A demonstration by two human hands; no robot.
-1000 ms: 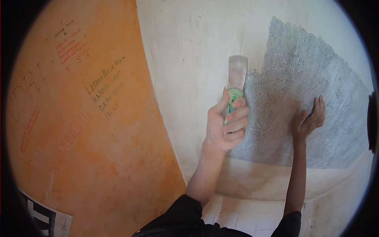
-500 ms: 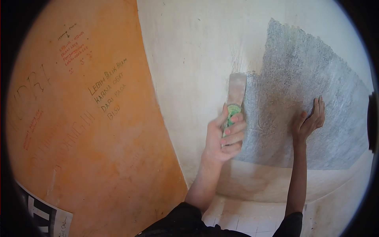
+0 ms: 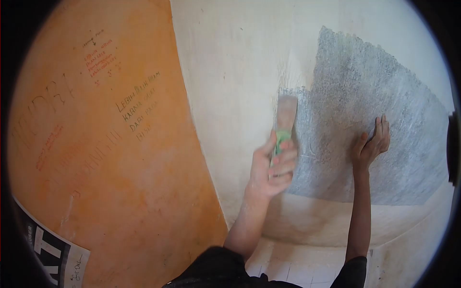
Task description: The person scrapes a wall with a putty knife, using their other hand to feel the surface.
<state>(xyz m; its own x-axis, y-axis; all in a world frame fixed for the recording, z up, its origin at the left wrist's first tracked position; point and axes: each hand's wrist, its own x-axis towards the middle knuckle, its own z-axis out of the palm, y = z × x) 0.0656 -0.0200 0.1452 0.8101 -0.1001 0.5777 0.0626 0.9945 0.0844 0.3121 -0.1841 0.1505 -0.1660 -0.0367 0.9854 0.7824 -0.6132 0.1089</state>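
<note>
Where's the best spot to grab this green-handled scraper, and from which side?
Probably the green handle, coming from below: the scraper points blade-up, so its handle sits lowest, where the left hand wraps it, below the flat blade.

Dark black fabric sleeves [image 3: 211, 266] leave both forearms [image 3: 252, 216] and each hand [image 3: 271, 170] bare.

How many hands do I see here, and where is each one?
2. The left hand, near the middle, grips a green-handled scraper; the right hand, farther right, is against the rough grey patch. No other hands show.
</note>
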